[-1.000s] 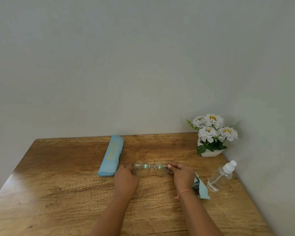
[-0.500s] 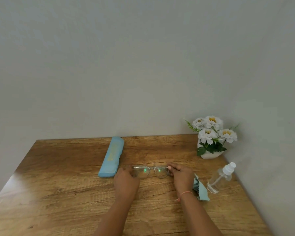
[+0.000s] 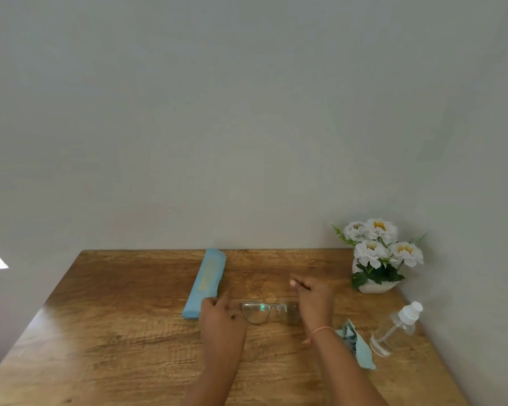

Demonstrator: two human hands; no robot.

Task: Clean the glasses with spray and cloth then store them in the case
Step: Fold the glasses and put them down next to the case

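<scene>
The clear-framed glasses (image 3: 269, 312) lie on the wooden table (image 3: 115, 332) between my hands. My left hand (image 3: 221, 316) sits at their left end with its fingers loosely spread; no grip on the frame shows. My right hand (image 3: 313, 298) hovers over their right end, fingers straight and pointing left, holding nothing. The long light-blue case (image 3: 206, 284) lies closed just left of my left hand. A crumpled light-blue cloth (image 3: 357, 348) lies right of my right wrist. The clear spray bottle (image 3: 395, 329) with a white cap lies on its side beyond the cloth.
A white pot of white flowers (image 3: 377, 259) stands at the table's back right corner, close to the wall. The grey wall runs along the table's far edge and right side.
Both hands pinched the ends of the glasses before. Now my right hand has let go and lifted away from them, and my left hand's fingers have loosened. The glasses lie a little nearer to me.
</scene>
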